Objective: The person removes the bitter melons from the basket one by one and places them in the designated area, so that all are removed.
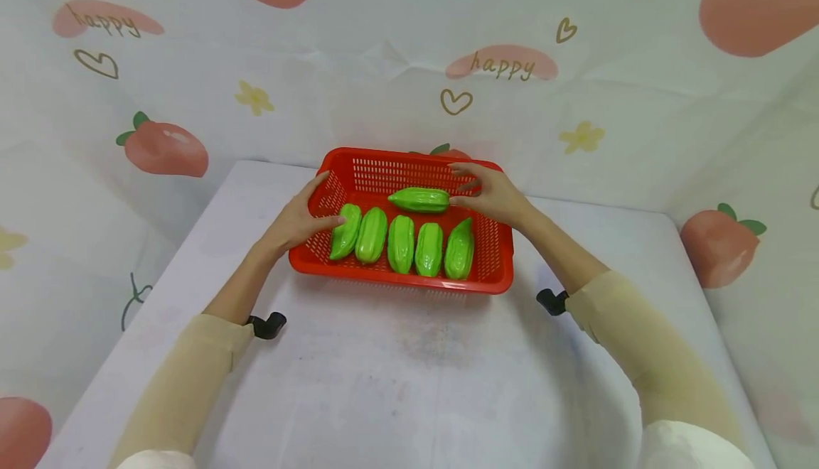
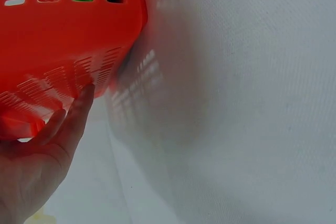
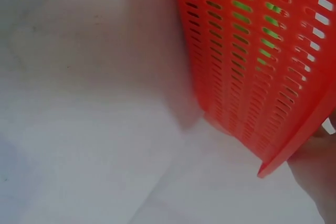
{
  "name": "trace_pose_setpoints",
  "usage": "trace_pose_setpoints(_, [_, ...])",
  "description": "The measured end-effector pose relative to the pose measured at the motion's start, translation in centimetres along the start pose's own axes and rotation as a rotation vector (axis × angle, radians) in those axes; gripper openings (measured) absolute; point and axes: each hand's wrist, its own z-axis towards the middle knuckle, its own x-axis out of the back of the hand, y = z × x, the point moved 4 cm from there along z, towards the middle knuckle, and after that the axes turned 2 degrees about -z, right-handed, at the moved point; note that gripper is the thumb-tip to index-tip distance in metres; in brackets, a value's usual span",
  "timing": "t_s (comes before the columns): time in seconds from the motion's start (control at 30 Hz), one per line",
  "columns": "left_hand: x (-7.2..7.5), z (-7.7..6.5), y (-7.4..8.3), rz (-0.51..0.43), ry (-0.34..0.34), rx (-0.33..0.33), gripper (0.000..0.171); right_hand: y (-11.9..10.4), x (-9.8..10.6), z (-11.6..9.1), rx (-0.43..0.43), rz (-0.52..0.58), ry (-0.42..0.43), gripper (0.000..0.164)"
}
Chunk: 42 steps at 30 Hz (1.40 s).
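Observation:
A red plastic basket (image 1: 399,283) with slotted walls holds several glossy green ridged fruits that look like star fruit. One star fruit (image 1: 419,200) lies crosswise near the back wall; the others, such as this star fruit (image 1: 401,244), line up along the front. My left hand (image 1: 297,220) grips the basket's left side, thumb over the rim by the leftmost star fruit (image 1: 345,231). In the left wrist view its fingers (image 2: 79,116) lie against the outer wall. Reaching over the right rim, my right hand (image 1: 491,195) has spread fingers beside the crosswise fruit's end; contact is unclear.
The basket stands toward the back of a white-covered table (image 1: 384,384). Behind it hangs a pale cloth (image 1: 384,50) printed with fruit, hearts and lettering. A black wrist-worn piece (image 1: 269,325) shows on the left arm, another black piece (image 1: 552,301) on the right.

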Motion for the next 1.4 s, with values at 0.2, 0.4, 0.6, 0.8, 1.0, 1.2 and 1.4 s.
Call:
trace_pose_setpoints(0.2, [0.3,0.1,0.0,0.009,-0.010,-0.018,0.102,-0.2,-0.9,1.1,-0.025,-0.016,-0.042,0.062])
trace_pose_setpoints(0.4, [0.3,0.1,-0.2,-0.003,-0.018,-0.026,0.102,-0.3,-1.9,2.2,-0.053,-0.013,-0.065,0.061])
trace_pose_setpoints(0.6, [0.3,0.2,-0.4,-0.014,-0.027,-0.032,0.103,0.1,-2.6,3.0,-0.084,-0.007,-0.070,0.058])
trace_pose_setpoints(0.8, [0.1,0.1,-0.5,-0.007,-0.038,-0.030,0.103,0.5,-3.0,3.3,-0.103,-0.008,-0.075,0.056])
trace_pose_setpoints(1.0, [-0.1,0.3,-0.3,-0.006,-0.048,-0.040,0.103,1.0,-3.5,3.7,-0.120,0.001,-0.091,0.057])
trace_pose_setpoints(1.2, [-0.2,0.4,-0.2,-0.025,-0.047,-0.047,0.102,1.2,-4.0,4.0,-0.127,-0.044,-0.118,0.054])
trace_pose_setpoints(1.4, [0.0,0.3,-0.1,-0.032,-0.039,-0.048,0.101,1.3,-4.4,4.6,-0.153,-0.086,-0.124,0.052])
